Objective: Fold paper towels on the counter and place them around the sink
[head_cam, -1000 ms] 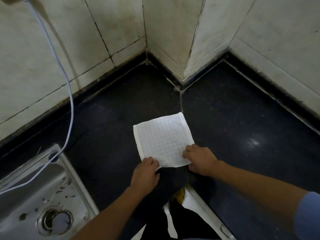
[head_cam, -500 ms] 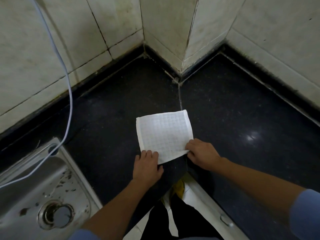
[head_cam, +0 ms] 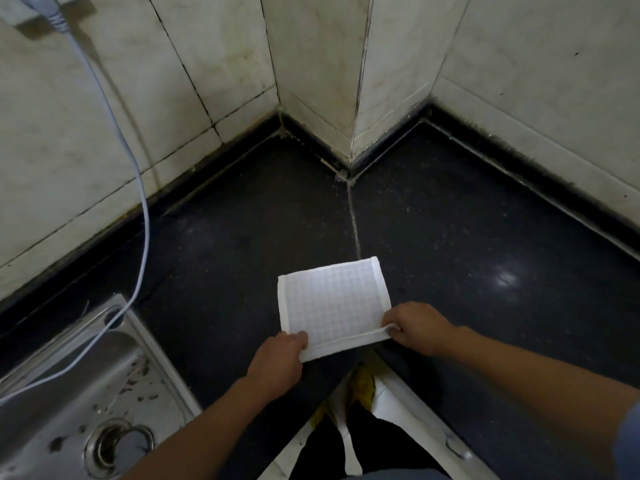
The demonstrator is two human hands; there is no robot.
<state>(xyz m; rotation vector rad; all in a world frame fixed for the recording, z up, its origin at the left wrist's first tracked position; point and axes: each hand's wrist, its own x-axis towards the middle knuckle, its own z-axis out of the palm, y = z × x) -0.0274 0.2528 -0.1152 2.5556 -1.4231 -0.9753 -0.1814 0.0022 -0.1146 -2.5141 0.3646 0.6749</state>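
A white, grid-patterned paper towel (head_cam: 334, 304) lies on the dark counter (head_cam: 242, 244) near its front corner. My left hand (head_cam: 277, 363) pinches the towel's near left corner. My right hand (head_cam: 420, 329) pinches the near right corner, and the near edge is lifted a little off the counter. The steel sink (head_cam: 79, 393) sits at the lower left, apart from the towel.
A white cable (head_cam: 140, 188) hangs from the wall and drops into the sink. Tiled walls (head_cam: 346, 64) form a jutting corner behind the counter. Below the counter's front edge I see white cabinet fronts (head_cam: 412, 420) and my own legs.
Both hands have closed on the towel's near corners and lifted its near edge slightly. The towel itself stays in the same spot.
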